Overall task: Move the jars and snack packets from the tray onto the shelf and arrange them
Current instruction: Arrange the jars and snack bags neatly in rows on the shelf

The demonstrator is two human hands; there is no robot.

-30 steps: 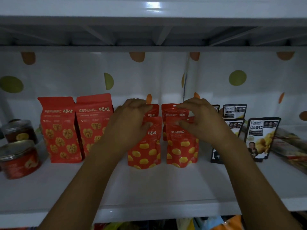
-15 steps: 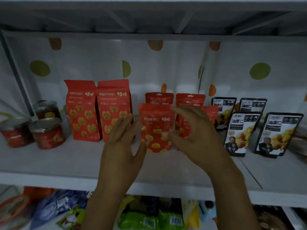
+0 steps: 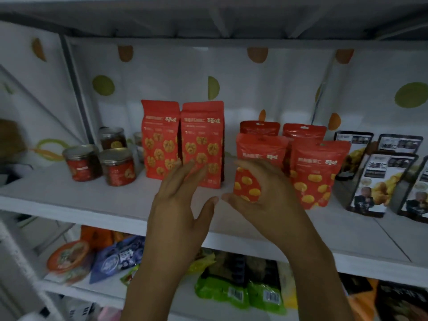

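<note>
Both hands hover at the shelf's front edge with nothing in them: the left hand flat with straight fingers, the right hand loosely curved. Just behind the right hand stands the front red pouch, upright with its long axis vertical, so the right is the nearer. The left hand fronts the tall red packets. The jars sit far left on the shelf, and the black packets are on the right.

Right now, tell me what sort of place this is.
Probably a small shop or stockroom: a white shelf carries matching red snack packets faced in rows, with lidded jars alongside, and green packets lie on the tier below.
</note>
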